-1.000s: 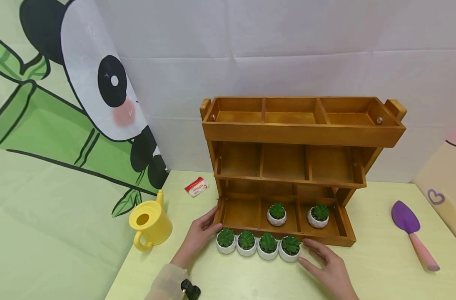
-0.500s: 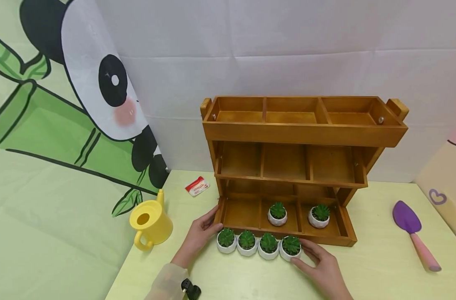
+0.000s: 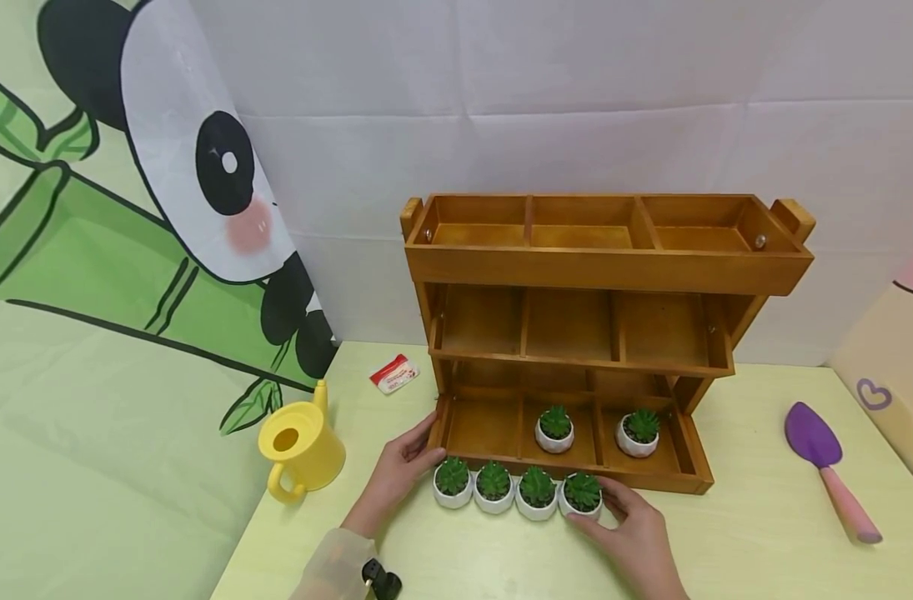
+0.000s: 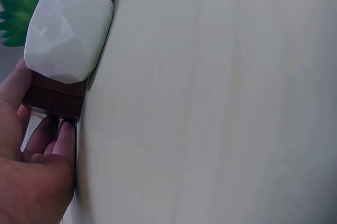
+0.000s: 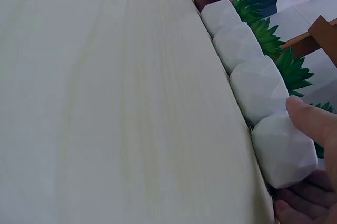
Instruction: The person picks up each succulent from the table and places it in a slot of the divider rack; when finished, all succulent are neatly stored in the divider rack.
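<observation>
Several small white faceted pots with green succulents stand in a touching row along the front of a brown wooden tiered shelf (image 3: 606,268). My right hand (image 3: 636,540) holds the rightmost potted succulent (image 3: 581,493), thumb across its front and fingers at its right side. In the right wrist view this white pot (image 5: 284,150) still sits in line with its neighbours. My left hand (image 3: 398,473) grips the shelf's lower left front corner, thumb beside the leftmost potted succulent (image 3: 452,482). Two more succulents sit in the bottom tier, one in the middle compartment (image 3: 554,428), one in the right (image 3: 638,432).
A yellow watering can (image 3: 303,446) stands at the left, with a small red-and-white packet (image 3: 394,373) behind it. To the right lies a purple trowel (image 3: 815,437) with a pink handle. A white cloth backdrop (image 3: 351,150) rises behind the shelf.
My right hand has moved left and closed in on the rightmost potted succulent, its thumb sliding across the pot's front. The left hand and the pots have stayed in place.
</observation>
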Tool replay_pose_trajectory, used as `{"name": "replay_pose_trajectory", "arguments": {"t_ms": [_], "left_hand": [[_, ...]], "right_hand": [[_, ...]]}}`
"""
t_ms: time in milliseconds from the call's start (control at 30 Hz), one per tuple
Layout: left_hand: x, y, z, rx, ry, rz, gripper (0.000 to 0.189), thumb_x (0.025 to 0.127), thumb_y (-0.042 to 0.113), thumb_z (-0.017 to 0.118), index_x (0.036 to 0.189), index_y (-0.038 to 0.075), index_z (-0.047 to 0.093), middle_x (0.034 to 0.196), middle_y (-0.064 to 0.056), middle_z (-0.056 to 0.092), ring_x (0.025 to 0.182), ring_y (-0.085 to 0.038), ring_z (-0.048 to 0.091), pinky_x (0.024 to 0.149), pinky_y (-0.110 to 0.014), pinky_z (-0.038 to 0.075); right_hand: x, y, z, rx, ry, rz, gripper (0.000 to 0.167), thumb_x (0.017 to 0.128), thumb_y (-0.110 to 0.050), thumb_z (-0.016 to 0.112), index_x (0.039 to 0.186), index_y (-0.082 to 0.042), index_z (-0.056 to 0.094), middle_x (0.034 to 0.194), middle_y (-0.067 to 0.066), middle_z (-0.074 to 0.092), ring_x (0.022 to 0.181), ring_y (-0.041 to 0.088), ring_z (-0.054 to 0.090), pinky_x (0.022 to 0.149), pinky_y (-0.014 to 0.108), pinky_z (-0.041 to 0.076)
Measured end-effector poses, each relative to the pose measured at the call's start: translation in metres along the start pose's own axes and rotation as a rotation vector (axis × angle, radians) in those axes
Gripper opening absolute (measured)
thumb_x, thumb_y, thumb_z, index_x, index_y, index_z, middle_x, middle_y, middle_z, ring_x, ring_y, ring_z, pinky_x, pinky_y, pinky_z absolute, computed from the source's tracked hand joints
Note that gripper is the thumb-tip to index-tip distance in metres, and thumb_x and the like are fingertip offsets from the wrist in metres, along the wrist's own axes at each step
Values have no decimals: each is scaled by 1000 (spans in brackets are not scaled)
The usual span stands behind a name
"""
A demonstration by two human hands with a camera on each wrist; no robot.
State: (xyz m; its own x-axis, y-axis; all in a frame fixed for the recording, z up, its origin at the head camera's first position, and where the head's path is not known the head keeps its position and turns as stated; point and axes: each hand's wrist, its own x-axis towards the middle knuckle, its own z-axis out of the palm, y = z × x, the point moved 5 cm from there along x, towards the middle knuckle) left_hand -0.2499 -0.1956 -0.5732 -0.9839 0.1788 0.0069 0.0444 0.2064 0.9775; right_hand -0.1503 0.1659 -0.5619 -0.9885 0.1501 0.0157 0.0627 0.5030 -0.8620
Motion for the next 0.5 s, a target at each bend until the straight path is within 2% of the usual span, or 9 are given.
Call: {"name": "replay_pose_trajectory", "arguments": {"t_ms": [233,500], "left_hand": [[0,0,0,-9,-8,7,66,98,11,74,158,26,49,160,-1,45,143,-28,49,110,-32,46],[1,-1,0,-10,-10,7,66,98,13,75,158,26,49,160,-3,45,142,-29,49,110,-32,46]], "right_hand": [[-2,-1,2,-31,38,-8,83,71,-49,96,131,2,68,129,25,68,119,41,67,101,49,55],[-1,-1,2,-68,48,-2,81,72,-50,95,130,1,69,128,24,69,117,39,68,101,51,55]]}}
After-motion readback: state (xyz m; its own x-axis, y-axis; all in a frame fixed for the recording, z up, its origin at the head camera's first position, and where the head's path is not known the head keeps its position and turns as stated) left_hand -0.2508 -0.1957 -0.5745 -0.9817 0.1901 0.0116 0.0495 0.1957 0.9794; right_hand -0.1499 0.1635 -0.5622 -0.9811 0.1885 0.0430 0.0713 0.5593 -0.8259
